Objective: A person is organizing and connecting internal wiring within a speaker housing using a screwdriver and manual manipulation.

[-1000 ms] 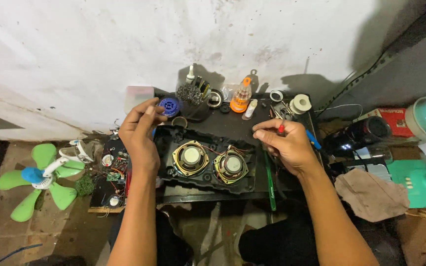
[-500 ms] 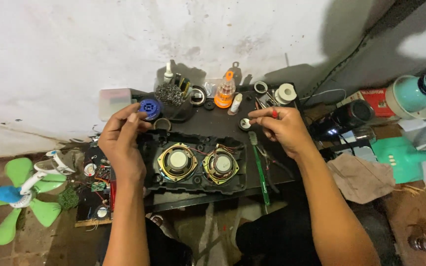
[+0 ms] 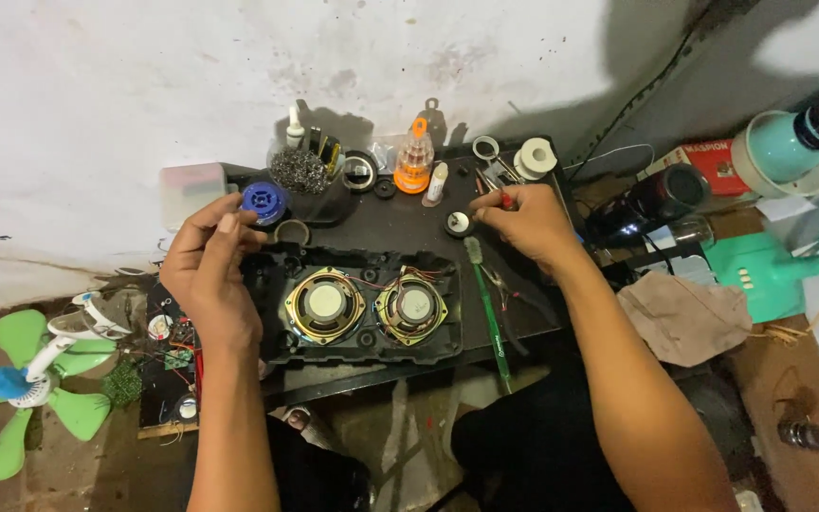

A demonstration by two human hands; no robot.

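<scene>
Left hand (image 3: 209,275) at the left end of the black speaker case (image 3: 357,305), fingertips pinched together above its corner, right hand (image 3: 526,220) beyond the case, pinching a red-tipped tool (image 3: 505,200), green toothbrush (image 3: 487,308) below.

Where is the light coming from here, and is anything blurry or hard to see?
Head view: things on the black tray throw shadows up onto the white wall, so the light comes from the near side; a large dark shadow covers the upper right; the left hand and right hand look sharp.
</scene>
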